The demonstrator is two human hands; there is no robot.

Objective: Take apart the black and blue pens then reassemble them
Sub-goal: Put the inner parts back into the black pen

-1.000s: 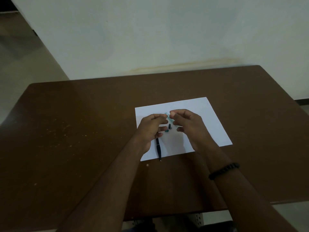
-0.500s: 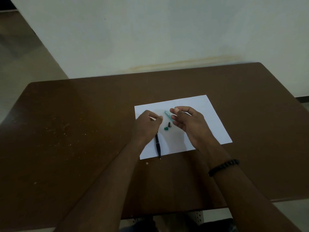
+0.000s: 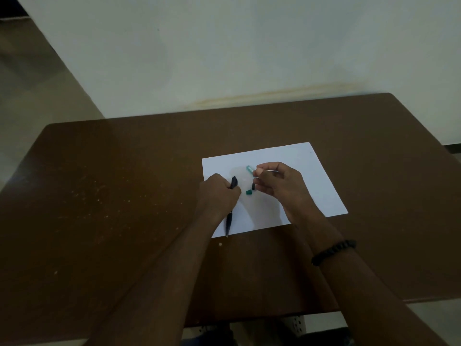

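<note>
Our left hand (image 3: 219, 193) grips the black pen (image 3: 230, 216), long axis near-far; right hand (image 3: 279, 186) pinches the blue pen barrel (image 3: 249, 169) just right of it.

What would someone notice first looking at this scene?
The white sheet of paper stands out, bright on the dark brown table, right of its middle. Over it, the left hand grips a black pen, while the right hand pinches a teal pen part. Two small loose pieces, one teal and one dark, lie on the paper between the hands.
</note>
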